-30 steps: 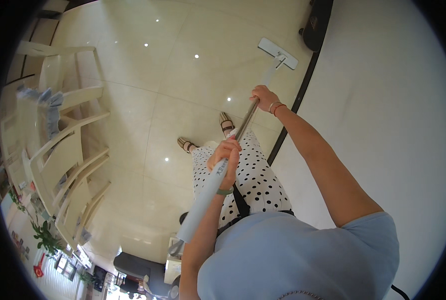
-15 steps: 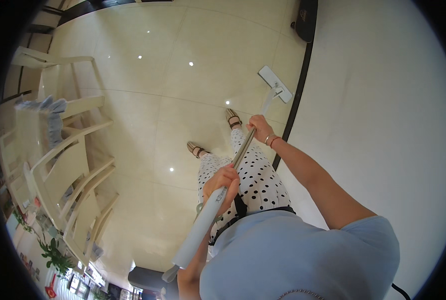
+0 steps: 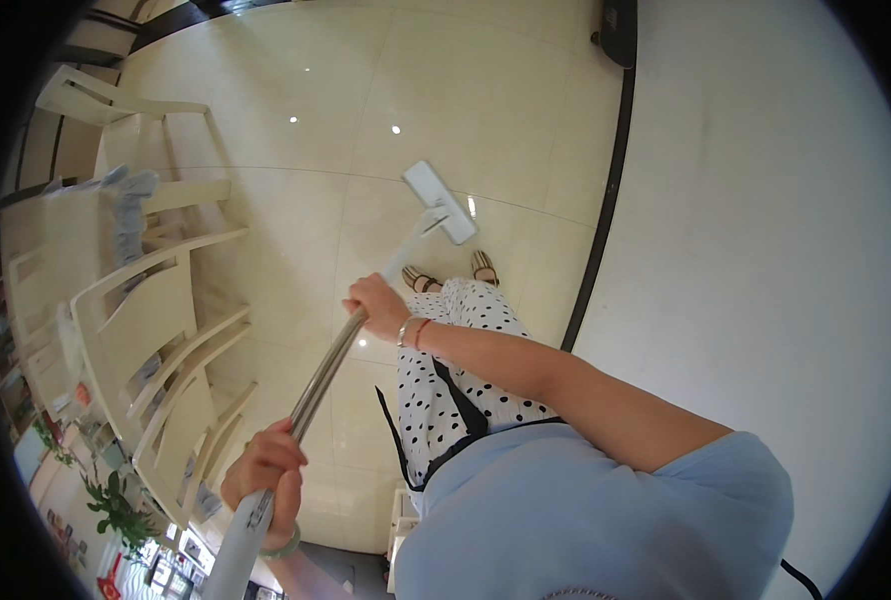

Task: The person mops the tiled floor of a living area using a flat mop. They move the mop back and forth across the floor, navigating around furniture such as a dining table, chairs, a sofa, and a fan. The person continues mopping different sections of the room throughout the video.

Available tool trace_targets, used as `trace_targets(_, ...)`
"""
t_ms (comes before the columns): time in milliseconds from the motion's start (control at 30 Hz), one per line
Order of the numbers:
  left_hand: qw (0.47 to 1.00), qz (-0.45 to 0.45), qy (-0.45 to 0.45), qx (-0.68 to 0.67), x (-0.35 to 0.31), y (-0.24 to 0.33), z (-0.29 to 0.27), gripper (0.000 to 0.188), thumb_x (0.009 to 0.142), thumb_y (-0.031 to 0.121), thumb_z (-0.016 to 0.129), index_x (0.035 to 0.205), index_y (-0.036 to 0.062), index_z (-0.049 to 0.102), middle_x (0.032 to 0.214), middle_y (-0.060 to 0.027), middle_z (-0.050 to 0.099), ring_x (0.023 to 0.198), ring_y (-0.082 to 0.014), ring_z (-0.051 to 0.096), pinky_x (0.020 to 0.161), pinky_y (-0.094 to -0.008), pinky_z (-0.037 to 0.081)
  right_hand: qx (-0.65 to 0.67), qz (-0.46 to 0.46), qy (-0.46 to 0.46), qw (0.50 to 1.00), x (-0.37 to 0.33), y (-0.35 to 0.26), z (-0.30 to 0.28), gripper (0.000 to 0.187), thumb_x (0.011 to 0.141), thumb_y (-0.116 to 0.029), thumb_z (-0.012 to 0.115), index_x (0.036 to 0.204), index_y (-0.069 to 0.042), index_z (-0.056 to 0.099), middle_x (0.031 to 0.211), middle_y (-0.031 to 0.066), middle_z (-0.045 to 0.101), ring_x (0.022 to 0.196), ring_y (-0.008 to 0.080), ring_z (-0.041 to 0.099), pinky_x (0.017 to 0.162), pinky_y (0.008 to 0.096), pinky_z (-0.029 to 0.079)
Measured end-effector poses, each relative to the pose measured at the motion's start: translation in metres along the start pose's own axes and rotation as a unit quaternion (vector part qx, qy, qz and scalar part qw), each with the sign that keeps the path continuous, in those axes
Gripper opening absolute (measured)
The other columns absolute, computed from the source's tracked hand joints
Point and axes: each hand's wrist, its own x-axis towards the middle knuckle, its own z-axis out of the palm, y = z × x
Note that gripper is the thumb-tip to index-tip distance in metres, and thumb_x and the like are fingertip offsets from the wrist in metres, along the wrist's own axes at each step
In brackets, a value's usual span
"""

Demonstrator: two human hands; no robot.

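Observation:
A flat mop [image 3: 331, 362] slants across the view, its rectangular white head [image 3: 440, 202] lying on the tiles just ahead of my feet. My left hand [image 3: 268, 475] is closed around the handle where the metal tube meets the thick white grip; a green bangle circles that wrist. Farther down the pole, my right hand [image 3: 374, 304] wraps it near the white lower section. That wrist wears a silver bracelet and a red cord. The grip's end runs out past the lower edge of the picture.
Cream chairs [image 3: 131, 330] stand along a covered table at left, with a potted plant [image 3: 121, 510] nearby. A white wall [image 3: 746, 250] with a dark skirting [image 3: 598, 240] bounds the right. At top right is a dark object [image 3: 618, 35]. Glossy beige tiles [image 3: 446, 90] cover the floor.
The mop head has slid left, away from the skirting, and slightly nearer. Both my hands have moved left with the pole. My feet have come closer together.

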Motion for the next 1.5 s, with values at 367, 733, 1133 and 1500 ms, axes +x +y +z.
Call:
trace_targets(367, 0.987, 0.075, -0.117, 0.074, 0.014, 0.010, -0.018, 0.022, 0.069, 0.005, 0.076, 0.069, 0.0090, 0.054, 0.065, -0.0041, 0.058, 0.065, -0.0219, 0.061, 0.086, -0.0477, 0.052, -0.086, -0.035, -0.214, 0.972, 0.040, -0.048, 0.011, 0.027, 0.093, -0.038, 0.055, 0.083, -0.014, 0.063, 0.089, 0.0037, 0.064, 0.098, 0.0236, 0.060, 0.078, 0.0428, 0.048)
trace_targets(733, 0.983, 0.125, -0.086, -0.100, 0.023, -0.048, 0.022, 0.025, 0.075, 0.010, 0.076, 0.070, 0.0081, 0.052, 0.064, -0.0052, 0.058, 0.063, -0.0223, 0.060, 0.087, -0.0492, 0.052, -0.186, 0.044, -0.120, 0.974, 0.005, 0.011, -0.071, 0.013, 0.087, -0.028, 0.060, 0.079, -0.017, 0.060, 0.084, -0.0020, 0.062, 0.095, 0.0186, 0.059, 0.075, 0.0401, 0.045)
trace_targets(1133, 0.944, 0.186, -0.219, -0.163, 0.111, -0.093, 0.144, 0.024, 0.072, -0.006, 0.070, 0.072, 0.0059, 0.049, 0.070, -0.0077, 0.059, 0.070, -0.0243, 0.061, 0.092, -0.0503, 0.050, -0.227, 0.153, 0.125, 0.954, -0.028, 0.123, -0.199, 0.012, 0.078, -0.008, 0.061, 0.077, -0.017, 0.054, 0.080, -0.0042, 0.058, 0.093, 0.0180, 0.058, 0.066, 0.0378, 0.044)
trace_targets(1500, 0.948, 0.153, -0.251, -0.127, 0.104, -0.061, 0.165, 0.020, 0.076, -0.003, 0.065, 0.070, 0.0060, 0.048, 0.070, -0.0087, 0.059, 0.068, -0.0248, 0.061, 0.091, -0.0529, 0.050, -0.127, 0.127, 0.239, 0.954, -0.060, 0.115, -0.202, 0.014, 0.073, -0.007, 0.064, 0.073, -0.015, 0.054, 0.078, -0.0014, 0.055, 0.090, 0.0211, 0.056, 0.066, 0.0350, 0.050)
